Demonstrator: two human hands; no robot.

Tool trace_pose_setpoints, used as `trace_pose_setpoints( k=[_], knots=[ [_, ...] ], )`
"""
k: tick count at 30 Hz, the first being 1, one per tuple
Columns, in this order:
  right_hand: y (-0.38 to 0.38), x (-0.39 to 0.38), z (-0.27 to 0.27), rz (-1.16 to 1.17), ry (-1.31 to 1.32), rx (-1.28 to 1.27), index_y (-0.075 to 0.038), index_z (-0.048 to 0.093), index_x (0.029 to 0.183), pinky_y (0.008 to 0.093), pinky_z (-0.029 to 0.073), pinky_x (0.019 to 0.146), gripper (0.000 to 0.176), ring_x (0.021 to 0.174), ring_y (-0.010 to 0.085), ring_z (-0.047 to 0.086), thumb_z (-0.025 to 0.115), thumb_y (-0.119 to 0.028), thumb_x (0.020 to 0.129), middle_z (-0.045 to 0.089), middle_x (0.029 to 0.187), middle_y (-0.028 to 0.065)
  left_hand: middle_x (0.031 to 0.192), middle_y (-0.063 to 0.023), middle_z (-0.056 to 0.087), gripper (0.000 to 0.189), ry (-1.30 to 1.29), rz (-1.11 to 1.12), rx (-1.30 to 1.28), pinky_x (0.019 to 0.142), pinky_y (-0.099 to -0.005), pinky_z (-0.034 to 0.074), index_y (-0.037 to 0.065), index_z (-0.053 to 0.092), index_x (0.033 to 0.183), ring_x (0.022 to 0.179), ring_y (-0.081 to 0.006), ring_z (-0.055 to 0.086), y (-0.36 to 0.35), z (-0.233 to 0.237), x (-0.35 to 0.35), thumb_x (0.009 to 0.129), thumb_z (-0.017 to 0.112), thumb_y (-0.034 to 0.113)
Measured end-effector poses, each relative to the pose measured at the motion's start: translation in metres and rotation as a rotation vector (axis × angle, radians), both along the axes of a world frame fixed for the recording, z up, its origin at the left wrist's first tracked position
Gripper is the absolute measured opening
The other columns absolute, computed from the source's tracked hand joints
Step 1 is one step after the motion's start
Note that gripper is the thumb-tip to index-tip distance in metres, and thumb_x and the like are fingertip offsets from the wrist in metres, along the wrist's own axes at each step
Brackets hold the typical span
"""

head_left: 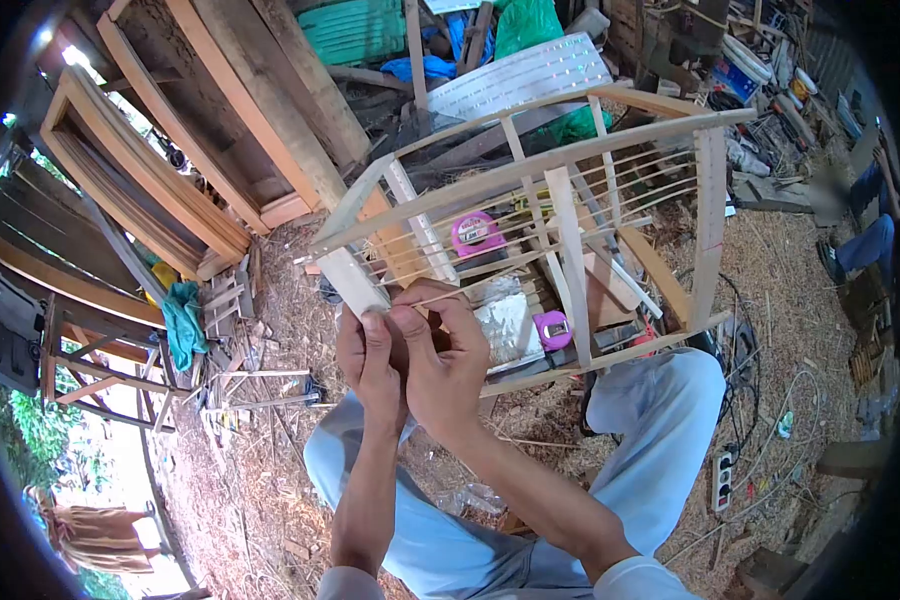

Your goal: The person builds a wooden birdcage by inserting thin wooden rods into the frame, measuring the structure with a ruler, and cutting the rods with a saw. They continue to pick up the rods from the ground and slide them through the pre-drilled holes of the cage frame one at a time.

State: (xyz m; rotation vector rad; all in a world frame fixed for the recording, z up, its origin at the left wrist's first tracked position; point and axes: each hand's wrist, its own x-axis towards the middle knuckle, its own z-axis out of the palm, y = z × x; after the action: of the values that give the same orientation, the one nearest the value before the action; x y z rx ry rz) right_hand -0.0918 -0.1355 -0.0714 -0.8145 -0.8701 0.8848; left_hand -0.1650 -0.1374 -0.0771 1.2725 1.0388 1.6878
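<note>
A wooden frame (535, 160) with curved rails and a row of thin crosswise rods stands tilted in front of my knees. My left hand (372, 375) is closed around the lower part of its left upright (350, 283), thumb pressed near the edge. Close beside it, my right hand (445, 365) pinches a thin wooden rod (432, 297) that reaches toward that upright. Fingers hide the rod's left end. Through the frame I see a pink tape measure (478, 233), a second pink tape measure (553, 330) and a whitish worn board (510, 328).
Wood shavings (270, 480) and offcuts cover the ground. Long curved timber pieces (150, 170) lean at the upper left. A power strip (721, 482) with cables lies at the right. Another person's leg (867, 248) shows at the far right. A perforated white panel (520, 80) lies behind the frame.
</note>
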Motion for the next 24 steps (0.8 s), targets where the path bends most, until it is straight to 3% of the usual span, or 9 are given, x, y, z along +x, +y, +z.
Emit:
trace_pose_setpoints(
  k=[3, 6, 8, 9, 10, 12, 13, 17, 24],
  knots=[
    [-0.003, 0.004, 0.007, 0.012, 0.016, -0.038, 0.0, 0.061, 0.095, 0.0234, 0.045, 0.072, 0.009, 0.088, 0.0123, 0.057, 0.063, -0.007, 0.089, 0.063, 0.094, 0.0068, 0.114, -0.0095, 0.056, 0.046, 0.006, -0.02, -0.01, 0.09, -0.0284, 0.041, -0.004, 0.044, 0.128, 0.103, -0.0146, 0.052, 0.001, 0.003, 0.002, 0.098, 0.051, 0.03],
    [-0.004, 0.019, 0.014, 0.093, -0.166, -0.061, 0.001, 0.06, 0.097, 0.0231, 0.046, 0.072, 0.01, 0.087, 0.0127, 0.057, 0.06, -0.007, 0.091, 0.062, 0.094, 0.0082, 0.113, -0.0095, 0.057, 0.046, -0.044, -0.013, -0.015, 0.089, -0.0285, 0.042, -0.004, 0.045, 0.128, 0.102, -0.0148, 0.053, 0.005, 0.0, 0.0, 0.098, 0.051, 0.031],
    [-0.001, 0.024, 0.016, 0.175, -0.079, -0.085, 0.001, 0.062, 0.09, 0.0361, 0.048, 0.08, 0.007, 0.089, 0.0282, 0.064, 0.06, -0.004, 0.086, 0.067, 0.095, 0.0148, 0.112, -0.0094, 0.058, 0.046, -0.068, -0.014, -0.001, 0.089, -0.0286, 0.042, -0.003, 0.045, 0.128, 0.101, -0.0148, 0.054, 0.007, 0.0, 0.001, 0.098, 0.051, 0.031],
    [0.0, 0.026, 0.017, 0.135, -0.137, -0.044, 0.002, 0.061, 0.091, 0.0367, 0.049, 0.077, 0.008, 0.086, 0.0283, 0.065, 0.059, -0.004, 0.087, 0.068, 0.093, 0.0145, 0.111, -0.0092, 0.058, 0.045, -0.099, -0.056, -0.008, 0.087, -0.0285, 0.043, -0.002, 0.045, 0.127, 0.1, -0.0147, 0.054, 0.007, 0.003, 0.004, 0.098, 0.051, 0.032],
    [0.001, 0.028, 0.018, 0.134, -0.143, -0.041, 0.002, 0.061, 0.091, 0.0367, 0.049, 0.077, 0.008, 0.086, 0.0283, 0.065, 0.059, -0.004, 0.087, 0.068, 0.093, 0.0145, 0.111, -0.009, 0.058, 0.045, -0.129, -0.099, -0.013, 0.086, -0.0285, 0.044, -0.002, 0.046, 0.127, 0.099, -0.0147, 0.055, 0.007, 0.006, 0.006, 0.098, 0.051, 0.032],
    [0.003, 0.03, 0.02, 0.16, 0.007, -0.121, 0.001, 0.06, 0.097, 0.0219, 0.048, 0.063, 0.008, 0.081, 0.0093, 0.06, 0.056, -0.005, 0.092, 0.066, 0.094, 0.0071, 0.109, -0.0082, 0.058, 0.043, -0.111, -0.056, -0.016, 0.082, -0.0274, 0.046, 0.0, 0.047, 0.126, 0.096, -0.0145, 0.056, 0.004, 0.008, 0.01, 0.098, 0.051, 0.033],
    [0.007, 0.032, 0.016, 0.139, -0.046, -0.077, 0.0, 0.062, 0.097, 0.0202, 0.046, 0.059, 0.009, 0.076, 0.0066, 0.058, 0.058, -0.005, 0.091, 0.066, 0.093, 0.0052, 0.109, -0.0076, 0.058, 0.042, -0.135, -0.103, -0.013, 0.082, -0.0271, 0.045, 0.0, 0.047, 0.125, 0.096, -0.0145, 0.056, 0.003, 0.007, 0.01, 0.098, 0.051, 0.033],
    [0.01, 0.029, 0.009, 0.155, -0.133, 0.022, 0.0, 0.064, 0.096, 0.0206, 0.046, 0.057, 0.01, 0.073, 0.0065, 0.058, 0.062, -0.006, 0.089, 0.066, 0.091, 0.0046, 0.111, -0.0068, 0.057, 0.042, -0.213, -0.136, -0.016, 0.084, -0.0272, 0.044, 0.0, 0.047, 0.126, 0.098, -0.0142, 0.054, 0.004, 0.0, 0.005, 0.098, 0.051, 0.031],
    [0.004, 0.022, 0.018, 0.08, 0.053, -0.05, 0.003, 0.067, 0.096, 0.0263, 0.051, 0.07, 0.011, 0.079, 0.0125, 0.064, 0.063, -0.002, 0.086, 0.069, 0.087, 0.0103, 0.118, -0.0083, 0.055, 0.046, -0.119, -0.082, 0.009, 0.093, -0.0297, 0.04, -0.002, 0.046, 0.129, 0.106, -0.015, 0.052, 0.005, 0.004, 0.007, 0.098, 0.052, 0.03]
  ],
)
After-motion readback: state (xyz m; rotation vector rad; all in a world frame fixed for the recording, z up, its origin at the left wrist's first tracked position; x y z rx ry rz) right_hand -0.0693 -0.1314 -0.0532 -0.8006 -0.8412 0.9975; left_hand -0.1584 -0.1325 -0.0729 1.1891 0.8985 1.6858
